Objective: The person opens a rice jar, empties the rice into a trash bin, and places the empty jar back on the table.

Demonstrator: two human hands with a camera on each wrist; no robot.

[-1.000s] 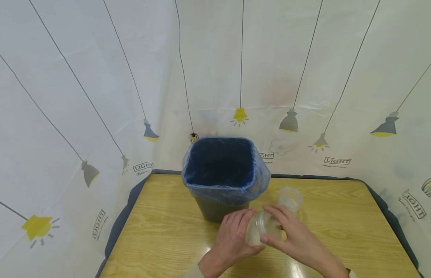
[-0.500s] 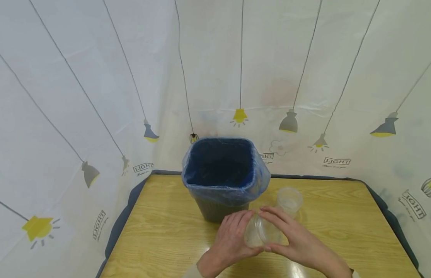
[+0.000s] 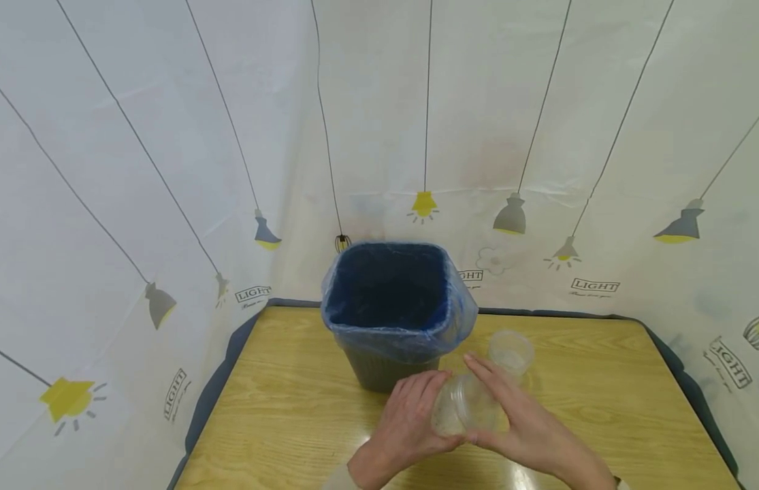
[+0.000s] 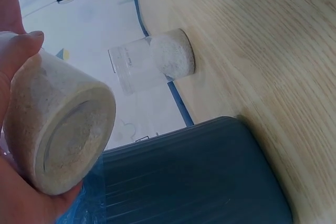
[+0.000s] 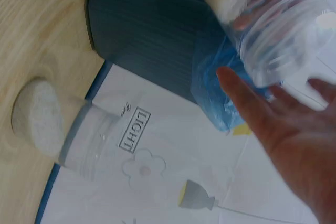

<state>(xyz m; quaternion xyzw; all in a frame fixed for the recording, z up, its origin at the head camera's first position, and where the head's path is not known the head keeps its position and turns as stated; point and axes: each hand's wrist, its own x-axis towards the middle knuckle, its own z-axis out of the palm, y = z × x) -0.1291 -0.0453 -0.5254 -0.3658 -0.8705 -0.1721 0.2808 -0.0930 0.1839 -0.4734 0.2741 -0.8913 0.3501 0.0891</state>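
Note:
My left hand (image 3: 404,425) grips a clear plastic jar (image 4: 58,114) around its body, tilted with its base toward the left wrist camera. Pale beige, powdery or grainy stuff lies inside toward the base. The jar's clear ridged lid (image 5: 283,35) faces my right hand (image 5: 283,135). In the right wrist view that hand's fingers are extended and spread beside the lid, with a gap showing between them. From the head view, its thumb and fingers frame the lid end. A second clear jar (image 3: 510,352), partly filled with whitish stuff, stands upright on the table behind my right hand.
A dark ribbed trash bin (image 3: 379,371) stands at the back of the wooden table (image 3: 281,401), just beyond my left hand. Its blue plastic liner (image 3: 459,316) folds over the rim. White sheeting (image 3: 379,102) printed with lamps surrounds the table.
My right hand's fingers have shifted about the lid, closing in and then spreading back from it. My left hand keeps the jar in nearly the same place.

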